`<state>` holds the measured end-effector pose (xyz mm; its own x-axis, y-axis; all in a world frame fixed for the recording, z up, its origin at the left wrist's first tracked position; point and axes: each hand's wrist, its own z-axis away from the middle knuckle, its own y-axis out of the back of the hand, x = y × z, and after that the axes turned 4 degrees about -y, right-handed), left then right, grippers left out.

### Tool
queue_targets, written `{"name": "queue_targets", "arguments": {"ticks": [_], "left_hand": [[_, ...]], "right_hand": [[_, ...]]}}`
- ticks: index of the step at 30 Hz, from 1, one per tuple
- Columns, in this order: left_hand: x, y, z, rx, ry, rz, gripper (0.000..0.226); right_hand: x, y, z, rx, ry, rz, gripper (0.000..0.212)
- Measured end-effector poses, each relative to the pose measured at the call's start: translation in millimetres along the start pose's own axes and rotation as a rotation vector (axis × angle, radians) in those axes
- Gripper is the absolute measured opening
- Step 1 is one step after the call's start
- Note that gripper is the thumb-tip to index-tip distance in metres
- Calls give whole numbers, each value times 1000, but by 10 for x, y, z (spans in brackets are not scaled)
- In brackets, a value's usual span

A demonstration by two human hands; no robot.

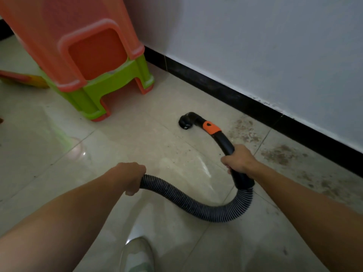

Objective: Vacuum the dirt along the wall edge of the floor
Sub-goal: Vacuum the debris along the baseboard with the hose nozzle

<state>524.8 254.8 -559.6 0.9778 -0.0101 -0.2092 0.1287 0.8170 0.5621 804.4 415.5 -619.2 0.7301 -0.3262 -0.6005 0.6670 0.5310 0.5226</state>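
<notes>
While left hand (131, 178) and right hand (238, 160) grip one hose (196, 205) — one nozzle (184, 122), seemingly two stools (94, 54).

Stacked orange and green stools (94, 61)

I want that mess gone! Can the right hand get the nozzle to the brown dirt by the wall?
Probably yes. The right hand grips the black tube, the nozzle sits close beside the dirt, and only bare floor lies between them.

Blk vac nozzle (185, 122) on floor, brown dirt (279, 152) nr wall.
</notes>
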Motion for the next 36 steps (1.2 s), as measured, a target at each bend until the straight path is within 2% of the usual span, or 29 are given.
{"name": "queue_targets", "arguments": {"ticks": [3, 8, 13, 18, 24, 32, 36], "left_hand": [[37, 25, -20, -37, -19, 10, 45], [207, 186, -143, 5, -85, 74, 43], [431, 217, -227, -17, -167, 61, 41], [392, 112, -190, -82, -151, 77, 41], [321, -8, -75, -108, -114, 80, 41], [143, -137, 22, -100, -19, 52, 45], [60, -203, 34, -120, 2, 78, 45]], "right_hand": [[57, 30, 38, -28, 7, 29, 26], [505, 351, 225, 149, -77, -72, 14], [704, 461, 496, 43, -56, 26, 15], [818, 378, 717, -42, -30, 42, 16], [754, 181, 748, -115, 5, 75, 15], [386, 31, 385, -2, 12, 25, 21], [172, -70, 295, -100, 60, 106, 23]]}}
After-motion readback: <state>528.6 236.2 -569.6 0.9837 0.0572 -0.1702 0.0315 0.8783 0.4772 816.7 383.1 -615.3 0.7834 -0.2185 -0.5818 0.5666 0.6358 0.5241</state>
